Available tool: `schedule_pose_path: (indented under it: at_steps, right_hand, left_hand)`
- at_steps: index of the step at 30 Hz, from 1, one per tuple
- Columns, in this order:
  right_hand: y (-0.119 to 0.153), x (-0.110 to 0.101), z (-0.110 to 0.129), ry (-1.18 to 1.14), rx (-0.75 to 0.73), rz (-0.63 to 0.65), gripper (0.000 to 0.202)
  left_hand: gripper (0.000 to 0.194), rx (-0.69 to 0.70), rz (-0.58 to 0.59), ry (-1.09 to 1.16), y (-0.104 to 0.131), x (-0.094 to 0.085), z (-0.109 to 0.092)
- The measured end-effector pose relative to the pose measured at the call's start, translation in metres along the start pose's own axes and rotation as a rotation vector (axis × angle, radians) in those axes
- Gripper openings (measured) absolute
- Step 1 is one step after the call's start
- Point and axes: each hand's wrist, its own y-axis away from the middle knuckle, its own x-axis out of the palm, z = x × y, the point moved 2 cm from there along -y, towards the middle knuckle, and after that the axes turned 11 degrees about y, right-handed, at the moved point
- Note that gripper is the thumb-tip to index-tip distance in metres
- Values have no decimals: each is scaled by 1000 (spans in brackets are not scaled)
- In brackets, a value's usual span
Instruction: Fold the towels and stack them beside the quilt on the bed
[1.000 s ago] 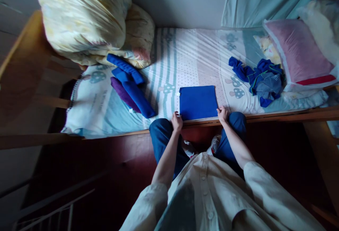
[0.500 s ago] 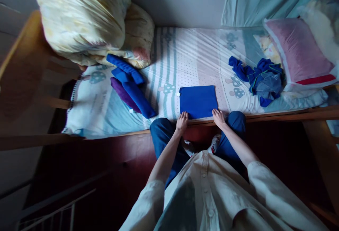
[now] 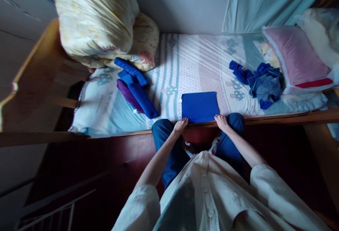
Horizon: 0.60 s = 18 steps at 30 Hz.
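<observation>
A folded blue cloth [image 3: 200, 107], probably a garment, lies flat at the bed's front edge, with a small white tag on its left side. My left hand [image 3: 181, 125] has its fingers closed at the near left corner. At the near right corner, my right hand [image 3: 221, 121] grips the same cloth, thumb hidden. To the left rest rolled blue cloths [image 3: 140, 98] and a purple one [image 3: 128, 95]. A crumpled heap of blue and grey clothes [image 3: 265, 83] with green trim lies to the right.
The bed [image 3: 196, 61] has a patterned sheet and a wooden front rail [image 3: 278, 119]. Bulky yellowish bedding [image 3: 97, 23] is piled at the left end, near a wooden post [image 3: 34, 72]. A pink pillow [image 3: 299, 54] is at the right, below a pale curtain [image 3: 259, 5].
The folded blue cloth has slid slightly toward me, with both hands at its near corners. My view has shifted a little, moving the bed down and rightward in the picture.
</observation>
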Motion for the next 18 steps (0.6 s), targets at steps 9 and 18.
schedule_pose_path:
  at_steps: [9,18]
  right_hand:
    - [3,5,-11,-182,112,25,39]
    - [-28,2,-38,-635,399,-114,23]
  left_hand:
    - [54,-234,3,234,4,-21,-3]
    - [28,-441,-208,339,-19,-46,2]
